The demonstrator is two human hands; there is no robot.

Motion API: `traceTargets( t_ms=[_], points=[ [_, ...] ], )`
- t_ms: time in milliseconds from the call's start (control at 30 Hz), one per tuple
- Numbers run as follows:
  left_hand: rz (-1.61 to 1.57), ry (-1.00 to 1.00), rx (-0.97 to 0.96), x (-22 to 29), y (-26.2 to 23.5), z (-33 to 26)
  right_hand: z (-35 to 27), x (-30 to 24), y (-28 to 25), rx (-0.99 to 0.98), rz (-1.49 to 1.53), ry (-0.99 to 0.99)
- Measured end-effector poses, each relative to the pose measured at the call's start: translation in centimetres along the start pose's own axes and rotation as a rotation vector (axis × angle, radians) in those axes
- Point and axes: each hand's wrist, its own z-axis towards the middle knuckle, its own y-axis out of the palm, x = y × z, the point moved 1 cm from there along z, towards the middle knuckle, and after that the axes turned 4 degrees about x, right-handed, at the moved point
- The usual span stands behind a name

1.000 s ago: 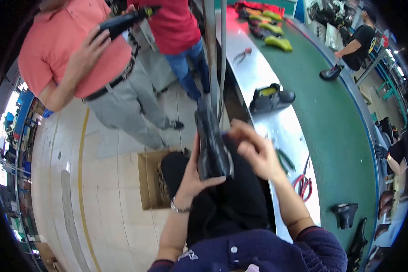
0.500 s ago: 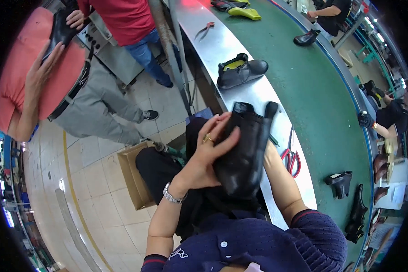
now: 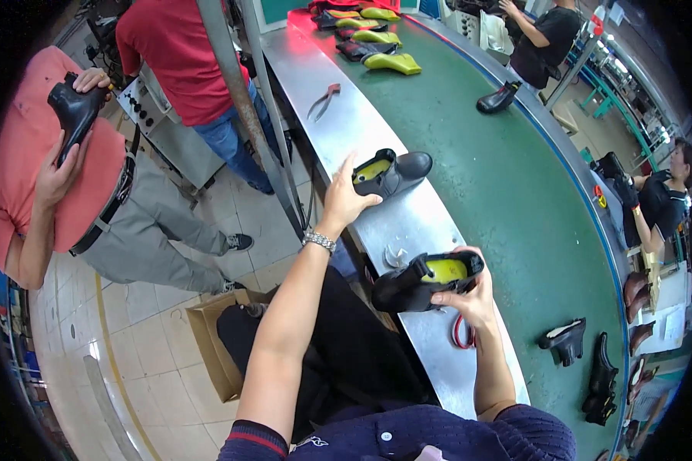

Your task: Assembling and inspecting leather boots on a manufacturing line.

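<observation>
With one black shoe on a yellow last gripped in the closed right hand over the steel bench edge, the left hand was closing its fingers on a second lasted shoe resting on the bench, not yet lifted.
</observation>
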Motion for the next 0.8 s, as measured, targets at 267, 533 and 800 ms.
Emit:
traceTargets(
  t_ms=[267, 533, 800],
  points=[
    [0.071, 0.007, 0.148, 1.2, -1.7, -2.7, 2.7, -0.3, 0.1, 0.073, -0.118, -0.053],
    [0.309, 0.155, 0.314, 8.8, -11.3, -7.2, 13.3, 2.0, 2.7, 0.042, -0.409, -0.263],
    [0.350, 0.063, 0.465, 12.9, -16.4, -11.4, 23.7, 4.9, 7.9, -0.040, -0.710, -0.366]
  ],
)
